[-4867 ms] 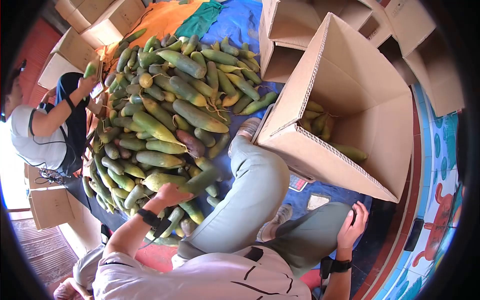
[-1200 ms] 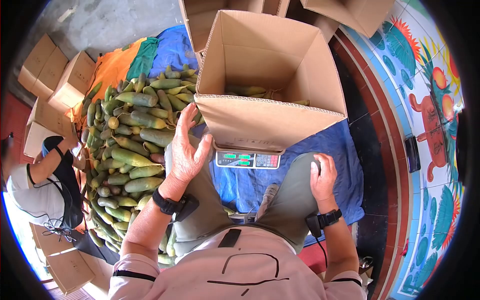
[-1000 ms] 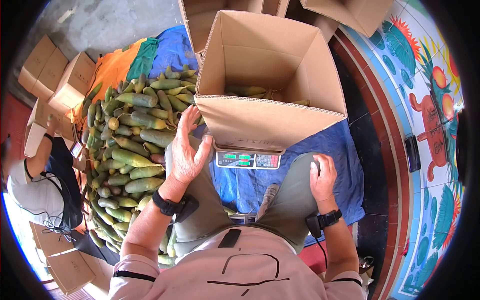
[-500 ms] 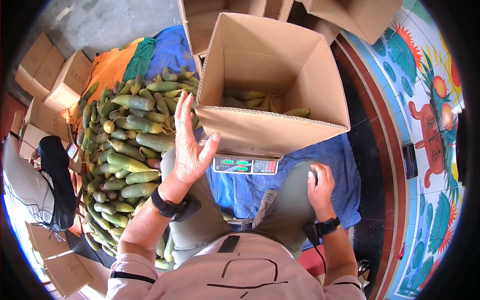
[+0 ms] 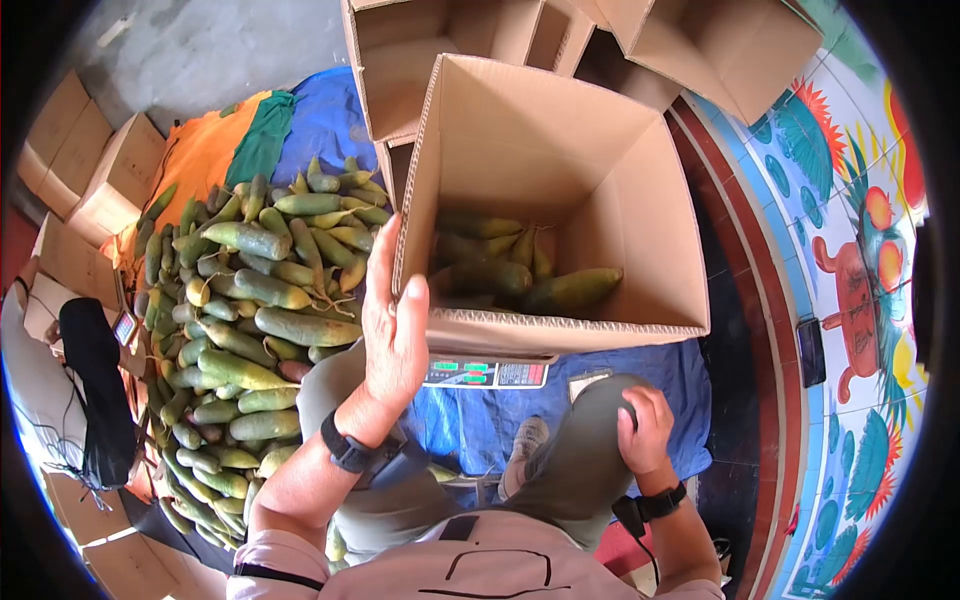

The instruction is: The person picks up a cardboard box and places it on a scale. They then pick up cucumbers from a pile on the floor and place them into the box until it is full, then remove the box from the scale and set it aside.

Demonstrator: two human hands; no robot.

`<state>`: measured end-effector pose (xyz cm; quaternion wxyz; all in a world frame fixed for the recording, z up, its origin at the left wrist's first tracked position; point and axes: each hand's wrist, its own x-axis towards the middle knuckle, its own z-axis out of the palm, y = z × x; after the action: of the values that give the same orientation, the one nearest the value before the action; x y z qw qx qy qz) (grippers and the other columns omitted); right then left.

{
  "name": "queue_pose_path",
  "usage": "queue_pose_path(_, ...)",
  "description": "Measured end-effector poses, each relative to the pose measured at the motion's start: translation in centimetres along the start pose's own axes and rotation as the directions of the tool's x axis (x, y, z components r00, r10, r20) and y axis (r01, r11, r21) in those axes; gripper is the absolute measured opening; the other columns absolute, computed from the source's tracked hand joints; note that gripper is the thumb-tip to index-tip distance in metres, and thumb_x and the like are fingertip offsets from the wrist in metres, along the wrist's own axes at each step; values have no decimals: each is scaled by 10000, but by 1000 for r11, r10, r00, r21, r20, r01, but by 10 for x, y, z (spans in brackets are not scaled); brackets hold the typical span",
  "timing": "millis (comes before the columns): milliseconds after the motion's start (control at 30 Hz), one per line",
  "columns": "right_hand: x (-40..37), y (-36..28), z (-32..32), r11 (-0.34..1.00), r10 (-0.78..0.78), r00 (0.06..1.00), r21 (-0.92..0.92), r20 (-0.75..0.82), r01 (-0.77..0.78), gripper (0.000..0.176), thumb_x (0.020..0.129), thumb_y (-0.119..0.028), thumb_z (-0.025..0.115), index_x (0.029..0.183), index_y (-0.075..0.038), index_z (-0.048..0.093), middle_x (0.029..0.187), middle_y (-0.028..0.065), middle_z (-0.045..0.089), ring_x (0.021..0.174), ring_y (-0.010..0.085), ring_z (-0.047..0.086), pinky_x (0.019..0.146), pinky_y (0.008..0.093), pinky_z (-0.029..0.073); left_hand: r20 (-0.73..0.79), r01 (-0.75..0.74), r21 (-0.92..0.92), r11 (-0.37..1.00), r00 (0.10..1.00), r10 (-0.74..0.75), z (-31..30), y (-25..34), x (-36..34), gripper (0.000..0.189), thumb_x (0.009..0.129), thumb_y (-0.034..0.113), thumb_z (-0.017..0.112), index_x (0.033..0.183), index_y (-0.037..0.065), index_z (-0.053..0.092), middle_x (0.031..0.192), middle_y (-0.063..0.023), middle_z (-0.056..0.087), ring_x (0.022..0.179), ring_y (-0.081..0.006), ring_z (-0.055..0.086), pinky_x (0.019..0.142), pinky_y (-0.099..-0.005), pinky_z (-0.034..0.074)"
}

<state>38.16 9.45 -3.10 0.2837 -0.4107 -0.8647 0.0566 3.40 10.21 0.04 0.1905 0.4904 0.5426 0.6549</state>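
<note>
A tall open cardboard box (image 5: 560,335) stands in front of me on a digital scale (image 5: 490,372), with several green radishes (image 5: 575,290) lying at its bottom. My left hand (image 5: 396,330) is open, upright beside the box's near left corner, palm toward the wall and thumb at the rim. It holds nothing. Over my right knee rests my right hand (image 5: 645,430), fingers loosely bent and thumb apart, with nothing in it. To the left lies a large heap of green radishes (image 5: 265,290).
A blue tarp (image 5: 460,420) spreads under the scale. More open cartons (image 5: 450,35) stand behind the box, and small closed boxes (image 5: 120,180) sit at far left. A phone (image 5: 810,350) lies by the painted tile wall (image 5: 860,300) on the right.
My view has tilted, so the box sits lower and more of its radishes show. My left hand has moved in toward the box's left wall. The right hand stays on my knee.
</note>
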Motion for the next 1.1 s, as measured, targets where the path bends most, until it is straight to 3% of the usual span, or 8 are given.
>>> queue_pose_path(100,26,-15,-28,988,-149,988,-55,-45,147,282,736,-72,658,1003,-39,573,943,131,591,815,326,583,717,419,481,40,11,-17,1000,999,-10,-3,15,1,593,899,195,440,1423,-41,296,1447,-189,355,1367,-274,300,1126,-369,205)
queue_pose_path(333,110,-43,-86,952,-280,941,-178,-188,248,262,924,-246,526,1037,-10,539,927,166,570,782,310,564,682,409,471,70,1,-44,999,998,2,-6,11,-5,677,919,381,431,1413,-63,297,1445,-209,352,1358,-310,312,1122,-398,205)
queue_pose_path(567,195,-52,-79,982,-136,982,-113,129,150,199,795,-80,649,967,0,589,901,154,590,788,334,582,689,397,477,69,-59,36,998,996,56,-7,14,1,676,916,404,438,1390,-68,339,1414,-225,381,1309,-328,364,1097,-415,245)
queue_pose_path(667,211,-37,-67,988,-90,904,-79,417,135,188,816,-111,642,973,-10,615,905,161,610,804,350,595,704,415,481,49,-70,43,997,997,68,-5,10,-1,671,913,396,440,1388,-68,343,1397,-232,393,1299,-333,372,1093,-415,249)
queue_pose_path(767,214,-36,-63,996,-36,900,-62,434,70,198,818,-120,643,980,-11,615,907,165,616,812,348,603,715,406,488,83,-30,83,996,996,23,-9,10,-7,666,946,398,376,1418,-63,286,1468,-197,326,1386,-290,266,1137,-397,164)
queue_pose_path(1000,198,-27,-81,999,35,997,3,68,-36,164,873,-81,599,1005,17,606,911,115,628,839,200,615,763,297,476,5,-80,71,994,997,80,-3,5,1,623,870,272,484,1388,-44,344,1370,-213,413,1277,-325,385,1089,-401,256)
queue_pose_path(1033,195,-18,-84,997,67,998,38,5,-68,159,893,-87,586,1011,16,606,909,96,630,851,174,610,771,284,472,7,-193,62,979,981,193,-2,0,3,606,875,245,477,1393,-37,341,1380,-207,407,1300,-315,368,1101,-398,242)
queue_pose_path(1100,189,-2,-93,969,188,981,172,-41,-179,194,942,-152,561,1028,15,610,929,57,632,866,127,590,792,254,462,-3,-104,75,992,994,105,-1,-5,1,593,888,232,470,1402,-29,330,1400,-197,391,1325,-300,346,1112,-394,227)
